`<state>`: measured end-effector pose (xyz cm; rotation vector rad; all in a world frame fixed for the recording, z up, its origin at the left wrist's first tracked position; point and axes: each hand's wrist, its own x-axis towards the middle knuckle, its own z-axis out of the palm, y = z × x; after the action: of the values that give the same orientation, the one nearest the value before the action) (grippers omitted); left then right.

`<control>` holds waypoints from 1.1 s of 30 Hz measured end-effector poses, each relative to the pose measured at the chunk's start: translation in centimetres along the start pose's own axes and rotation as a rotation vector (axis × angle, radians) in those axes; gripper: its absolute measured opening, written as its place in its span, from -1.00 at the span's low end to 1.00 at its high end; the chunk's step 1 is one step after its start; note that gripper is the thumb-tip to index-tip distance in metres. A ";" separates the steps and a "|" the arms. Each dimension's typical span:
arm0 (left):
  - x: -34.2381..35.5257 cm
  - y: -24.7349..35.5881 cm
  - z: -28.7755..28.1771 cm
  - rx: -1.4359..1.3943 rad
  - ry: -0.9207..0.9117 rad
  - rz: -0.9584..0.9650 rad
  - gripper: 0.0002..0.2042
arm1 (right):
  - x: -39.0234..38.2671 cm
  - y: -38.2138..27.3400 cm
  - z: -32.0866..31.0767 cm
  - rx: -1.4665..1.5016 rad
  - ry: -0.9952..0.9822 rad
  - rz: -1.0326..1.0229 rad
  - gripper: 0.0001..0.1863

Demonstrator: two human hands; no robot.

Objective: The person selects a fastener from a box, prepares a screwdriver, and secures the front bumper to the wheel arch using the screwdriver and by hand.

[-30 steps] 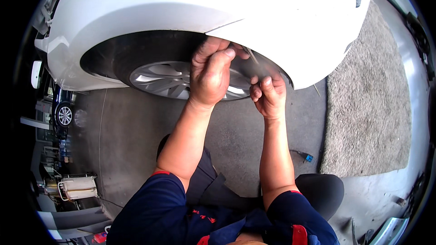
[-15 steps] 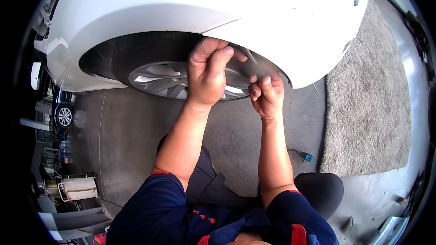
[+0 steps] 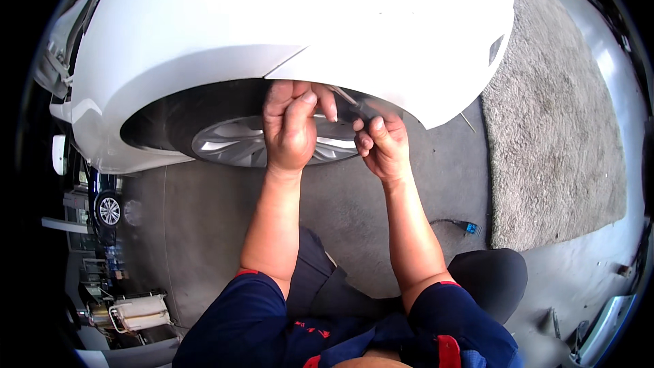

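A white car's fender [image 3: 204, 61] curves over a black tyre [image 3: 180, 123] with a silver alloy wheel [image 3: 235, 142]. At the lower lip of the wheel arch, below the panel seam, is my left hand [image 3: 291, 129]. Its fingers are curled up against the lip, thumb over them, and what they pinch is hidden. To the right, my right hand [image 3: 385, 146] is closed around the dark handle of a screwdriver [image 3: 345, 95]. The thin metal shaft slants up and left to the underside of the arch. The tip is hidden, and the fingers around the handle are slightly blurred.
A grey shaggy mat [image 3: 558, 136] lies on the floor at right. A cable with a blue-ended plug [image 3: 470, 228] lies by its near left edge. My bent knee [image 3: 487, 279] is below that. Farther left stand a dark car [image 3: 105, 204] and a cream-coloured equipment unit [image 3: 139, 313].
The view has shifted, so the car sits lower and farther left. Both hands remain at the arch lip, and the screwdriver's shaft now slants more flatly.
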<state>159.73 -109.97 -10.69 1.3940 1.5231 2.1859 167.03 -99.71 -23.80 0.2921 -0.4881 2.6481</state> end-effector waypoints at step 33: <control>0.8 -0.5 0.0 -0.035 0.022 0.070 -0.56 | -0.1 -2.8 0.3 -0.092 -0.018 0.098 -0.48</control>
<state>159.10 -109.22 -10.62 1.4383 1.4571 2.2649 168.37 -97.49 -22.71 0.2709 -0.6442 2.7095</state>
